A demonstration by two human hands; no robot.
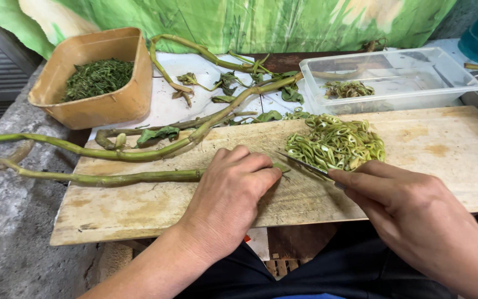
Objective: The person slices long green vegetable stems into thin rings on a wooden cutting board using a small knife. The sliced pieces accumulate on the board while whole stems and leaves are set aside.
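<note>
Both hands work at the wooden board [139, 210]: left hand [230, 191] curled, pinning the green stalk [117, 178] flat, right hand [410, 216] closed on the knife [305, 165], slicing in hand beside the cut rings [336, 145]; the next cut likely needs the stalk fed toward the blade.

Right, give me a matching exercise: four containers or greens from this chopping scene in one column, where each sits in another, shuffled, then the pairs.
Things:
1. Tan square plastic tub
2. Clear rectangular plastic tray
3. Heap of pale green sliced stem rings
4. Long green uncut stem

Places:
A. On the wooden cutting board, just beyond the knife blade
B. Far left, holding dark green shreds
C. Pinned under the left hand, reaching off the board's left edge
D. Far right behind the board, with a few slices inside

Pairs: 1-B, 2-D, 3-A, 4-C

The right hand holds the knife.
</note>
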